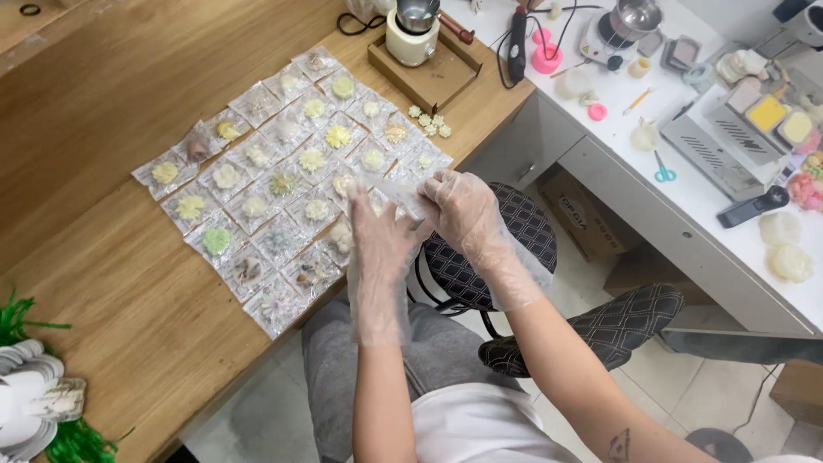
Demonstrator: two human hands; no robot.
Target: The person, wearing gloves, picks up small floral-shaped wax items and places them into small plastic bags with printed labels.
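Observation:
Both my hands wear thin clear plastic gloves. My left hand (377, 236) and my right hand (463, 206) hold a small clear plastic bag (393, 190) between them, just past the wooden table's (129, 291) near edge. On the table lie several rows of clear bags (283, 176), each with a small flower-shaped piece in white, yellow or green. A few loose pale flower pieces (430, 124) lie beside the rows.
A cream pot (413, 34) stands in a cardboard tray at the back. The white counter (686, 180) to the right carries moulds, scissors (663, 170), a metal pot and pale shapes. Checked stools (514, 231) stand below. Green fringe and white discs (34, 403) lie at lower left.

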